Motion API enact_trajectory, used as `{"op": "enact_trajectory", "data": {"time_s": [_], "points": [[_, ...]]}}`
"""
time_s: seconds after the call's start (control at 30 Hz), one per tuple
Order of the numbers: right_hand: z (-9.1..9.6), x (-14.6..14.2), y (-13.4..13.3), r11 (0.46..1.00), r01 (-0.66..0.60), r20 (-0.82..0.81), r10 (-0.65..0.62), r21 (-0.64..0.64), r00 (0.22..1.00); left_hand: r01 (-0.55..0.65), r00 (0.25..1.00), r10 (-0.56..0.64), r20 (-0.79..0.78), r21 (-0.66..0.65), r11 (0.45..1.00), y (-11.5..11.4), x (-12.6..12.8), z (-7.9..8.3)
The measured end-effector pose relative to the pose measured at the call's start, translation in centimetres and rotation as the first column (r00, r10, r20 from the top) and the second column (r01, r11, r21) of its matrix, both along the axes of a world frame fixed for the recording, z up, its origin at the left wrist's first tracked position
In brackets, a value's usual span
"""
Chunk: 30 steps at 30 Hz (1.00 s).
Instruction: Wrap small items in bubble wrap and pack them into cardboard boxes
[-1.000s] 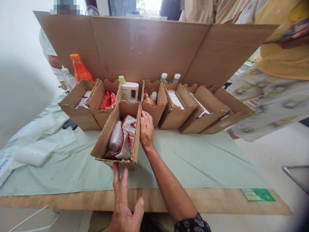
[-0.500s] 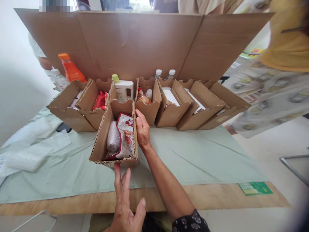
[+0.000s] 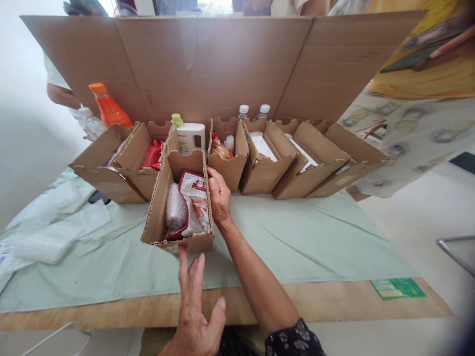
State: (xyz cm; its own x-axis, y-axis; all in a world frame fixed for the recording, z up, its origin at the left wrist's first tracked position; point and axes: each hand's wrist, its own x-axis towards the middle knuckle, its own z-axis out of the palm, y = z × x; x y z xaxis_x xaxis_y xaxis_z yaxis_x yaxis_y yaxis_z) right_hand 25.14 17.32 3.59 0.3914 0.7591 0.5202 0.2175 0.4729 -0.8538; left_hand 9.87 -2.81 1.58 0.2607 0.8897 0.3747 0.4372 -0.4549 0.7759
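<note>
A narrow, open-topped cardboard box (image 3: 155, 207) stands in front of a row of similar boxes. Inside it lie a bubble-wrapped item (image 3: 175, 205) and a red-and-white printed food packet (image 3: 197, 205). My right hand (image 3: 219, 195) rests along the box's right side, its fingers stretched forward against the cardboard. My left hand (image 3: 198, 301) is below the front wall, fingers extended and thumb apart. Its forefinger tip meets the lower front of the box. A white jug with a green cap (image 3: 191, 137) stands just behind this box.
Several cardboard boxes (image 3: 263, 175) line the table before a tall cardboard panel (image 3: 215, 64). An orange bottle (image 3: 111, 108) stands at back left. Bubble wrap (image 3: 52, 237) lies on the left of the green cloth (image 3: 297, 242). A person (image 3: 415, 123) stands at the right.
The box has shifted very slightly away from me, with both hands still against it. The person on the right has moved, and a hand with a dark flat object now shows there.
</note>
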Motion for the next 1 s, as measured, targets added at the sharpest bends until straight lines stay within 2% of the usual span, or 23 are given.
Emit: {"op": "enact_trajectory", "data": {"time_s": [0.13,0.23,0.37,0.57,0.67,0.73,0.87,1.0], "points": [[-2.6,0.0,-0.6,0.989,0.091,-0.030,-0.095,-0.118,0.995,0.002,1.000,-0.002,-0.006,0.041,0.999,1.2,-0.3,0.1],[-4.8,0.3,-0.7,0.975,0.124,-0.018,-0.130,-0.183,0.991,-0.016,1.000,0.016,0.012,0.022,1.000,2.4,-0.4,0.4],[-6.6,1.0,-0.3,0.953,0.186,-0.007,-0.193,-0.240,0.981,0.009,1.000,-0.009,0.021,-0.011,1.000,5.4,-0.1,0.6],[-7.3,1.4,0.1,0.934,0.220,-0.035,-0.239,-0.281,0.970,0.082,0.995,-0.074,0.073,-0.101,0.992,13.7,1.9,0.2],[-7.4,1.5,0.1,0.930,0.208,-0.048,-0.233,-0.302,0.971,0.080,0.994,-0.072,0.082,-0.093,0.992,17.4,3.2,0.0],[-7.4,1.5,0.1,0.926,0.207,-0.052,-0.235,-0.316,0.971,0.066,0.995,-0.060,0.077,-0.077,0.995,19.1,3.9,0.0],[-7.3,1.6,0.1,0.915,0.210,-0.055,-0.242,-0.345,0.969,0.036,0.997,-0.032,0.076,-0.052,0.998,20.5,5.2,0.1],[-6.8,1.6,0.0,0.912,0.206,-0.047,-0.238,-0.355,0.970,0.023,0.998,-0.017,0.064,-0.095,0.995,19.6,5.0,0.5]]}}
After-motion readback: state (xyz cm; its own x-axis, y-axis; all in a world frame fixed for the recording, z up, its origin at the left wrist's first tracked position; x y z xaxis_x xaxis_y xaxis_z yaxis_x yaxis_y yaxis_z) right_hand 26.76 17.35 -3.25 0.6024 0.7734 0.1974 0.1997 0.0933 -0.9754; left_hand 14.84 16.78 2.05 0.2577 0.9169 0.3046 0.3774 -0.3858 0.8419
